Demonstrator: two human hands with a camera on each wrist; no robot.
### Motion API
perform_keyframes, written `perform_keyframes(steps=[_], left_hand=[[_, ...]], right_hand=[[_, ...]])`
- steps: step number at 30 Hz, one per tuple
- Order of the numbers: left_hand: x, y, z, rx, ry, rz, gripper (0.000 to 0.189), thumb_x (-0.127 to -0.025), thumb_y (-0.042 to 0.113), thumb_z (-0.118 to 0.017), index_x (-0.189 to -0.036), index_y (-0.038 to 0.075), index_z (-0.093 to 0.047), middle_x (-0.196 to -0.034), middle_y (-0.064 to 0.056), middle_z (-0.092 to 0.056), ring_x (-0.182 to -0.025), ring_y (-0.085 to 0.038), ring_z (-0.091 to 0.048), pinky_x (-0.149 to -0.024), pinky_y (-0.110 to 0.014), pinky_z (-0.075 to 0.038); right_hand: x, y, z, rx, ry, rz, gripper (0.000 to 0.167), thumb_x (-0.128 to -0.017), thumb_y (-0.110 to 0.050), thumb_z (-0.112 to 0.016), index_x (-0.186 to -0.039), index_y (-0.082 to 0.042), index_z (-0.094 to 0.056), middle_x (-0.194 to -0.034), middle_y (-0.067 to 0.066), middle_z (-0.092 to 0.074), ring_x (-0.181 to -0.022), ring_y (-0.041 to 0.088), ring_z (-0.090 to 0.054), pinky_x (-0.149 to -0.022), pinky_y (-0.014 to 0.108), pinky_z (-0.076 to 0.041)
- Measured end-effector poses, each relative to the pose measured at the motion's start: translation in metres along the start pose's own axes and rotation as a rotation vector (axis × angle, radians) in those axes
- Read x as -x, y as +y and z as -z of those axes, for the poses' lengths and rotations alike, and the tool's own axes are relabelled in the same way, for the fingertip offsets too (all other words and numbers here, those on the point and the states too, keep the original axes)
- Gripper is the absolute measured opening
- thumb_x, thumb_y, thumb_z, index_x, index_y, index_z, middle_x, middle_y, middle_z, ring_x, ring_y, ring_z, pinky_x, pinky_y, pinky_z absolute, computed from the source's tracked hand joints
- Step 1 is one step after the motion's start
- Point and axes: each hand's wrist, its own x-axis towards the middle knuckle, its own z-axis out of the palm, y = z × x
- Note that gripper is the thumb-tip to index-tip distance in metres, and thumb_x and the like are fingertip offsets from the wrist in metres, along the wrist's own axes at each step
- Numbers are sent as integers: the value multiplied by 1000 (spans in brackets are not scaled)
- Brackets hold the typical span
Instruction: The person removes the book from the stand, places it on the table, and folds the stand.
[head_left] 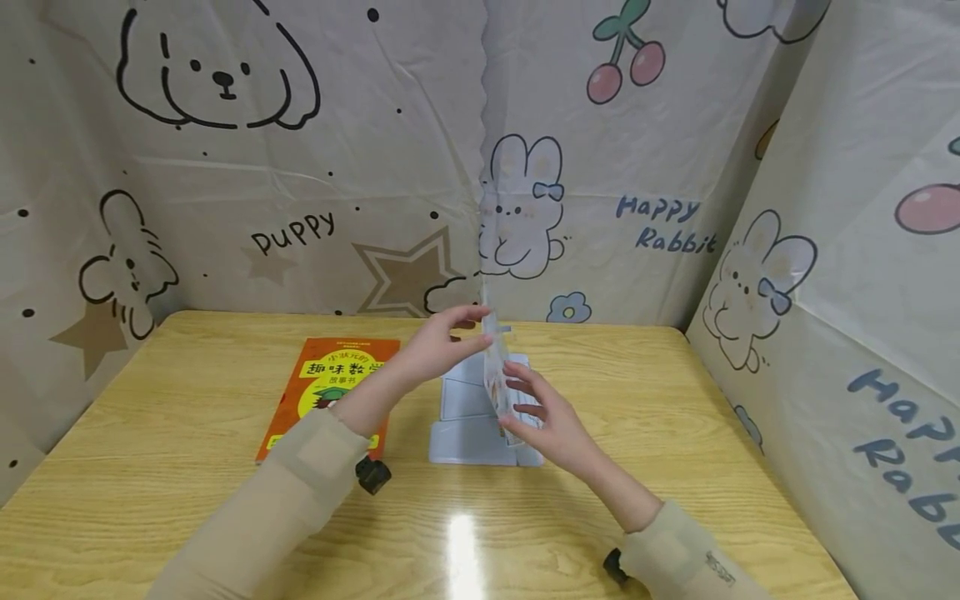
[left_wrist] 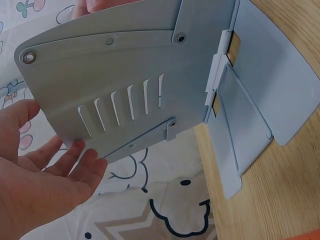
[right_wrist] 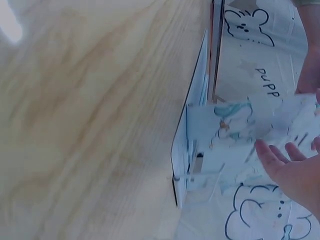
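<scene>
A pale blue metal book stand [head_left: 474, 442] lies on the table with its hinged panel [left_wrist: 130, 75] raised nearly upright. The panel's back has a row of slots and several rivets; its front [right_wrist: 235, 122] bears printed pictures. My left hand [head_left: 446, 342] holds the panel's far edge, thumb and fingers at its corner in the left wrist view. From the other side, my right hand [head_left: 551, 421] holds the near edge, fingers spread along it. In the right wrist view the fingertips [right_wrist: 262, 147] of this hand overlap the printed face.
An orange book [head_left: 281, 417] with a yellow title lies left of the stand, partly under my left forearm. The wooden table [head_left: 637, 400] is bounded behind and to the sides by a printed cloth [head_left: 420, 150].
</scene>
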Motion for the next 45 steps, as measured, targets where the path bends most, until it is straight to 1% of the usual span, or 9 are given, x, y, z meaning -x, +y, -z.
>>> perform_keyframes(steps=[8,10,15,19,27,34,37,43,45], left_hand=[[3,-3,4,7,-5,36,51,-92,29,-61,-138,11,-47,-138,-6,-50,-126,-27,-45,-106,-44,-39],[4,-5,6,5,-7,46,51,-92,28,-61,-138,11,-46,-137,-6,-50,-126,-26,-45,-106,-44,-39],[8,-10,11,-5,-3,70,51,-92,27,-61,-138,11,-47,-136,-7,-50,-124,-24,-46,-104,-42,-41],[12,-16,16,5,-8,87,52,-91,27,-62,-138,12,-46,-136,-7,-50,-124,-25,-46,-101,-42,-44],[18,-33,22,12,-3,97,53,-89,28,-64,-138,14,-47,-134,-7,-52,-124,-27,-47,-101,-45,-43],[26,-49,27,29,4,104,54,-89,28,-65,-138,14,-47,-134,-8,-53,-125,-29,-47,-101,-47,-42],[29,-54,28,49,12,115,54,-89,28,-65,-138,14,-47,-134,-7,-53,-124,-28,-47,-101,-45,-43],[35,-66,31,64,3,100,55,-89,27,-65,-139,12,-46,-137,-7,-51,-126,-28,-45,-101,-45,-42],[37,-70,32,68,1,114,56,-89,27,-66,-139,14,-46,-137,-6,-50,-127,-28,-45,-101,-45,-42]], right_hand=[[1,5,16,72,53,-22,60,-90,-4,-61,-143,-2,-33,-140,23,-43,-128,39,-43,-97,52,-45],[0,16,19,71,61,-23,61,-90,-5,-62,-144,-4,-33,-141,22,-43,-129,38,-42,-97,52,-45],[-4,47,28,134,71,-28,62,-89,-12,-65,-144,-11,-35,-143,14,-44,-131,31,-42,-99,47,-45],[-5,57,34,161,38,-44,64,-89,-17,-66,-145,-12,-34,-147,10,-39,-134,29,-38,-102,46,-42],[-7,70,39,197,-38,-74,70,-88,-24,-67,-146,-6,-31,-150,14,-32,-136,37,-32,-103,52,-38],[-12,82,44,234,-69,-124,75,-86,-26,-70,-147,-8,-30,-150,14,-34,-135,37,-34,-105,52,-36],[-13,85,46,270,-87,-132,74,-86,-27,-70,-147,-8,-32,-149,14,-34,-133,37,-36,-104,53,-37],[-17,92,50,377,-138,-137,74,-86,-30,-69,-147,-10,-31,-149,16,-33,-135,38,-34,-105,52,-36],[-19,96,53,407,-162,-137,77,-86,-32,-69,-148,-12,-30,-150,16,-33,-135,37,-33,-106,52,-36]])
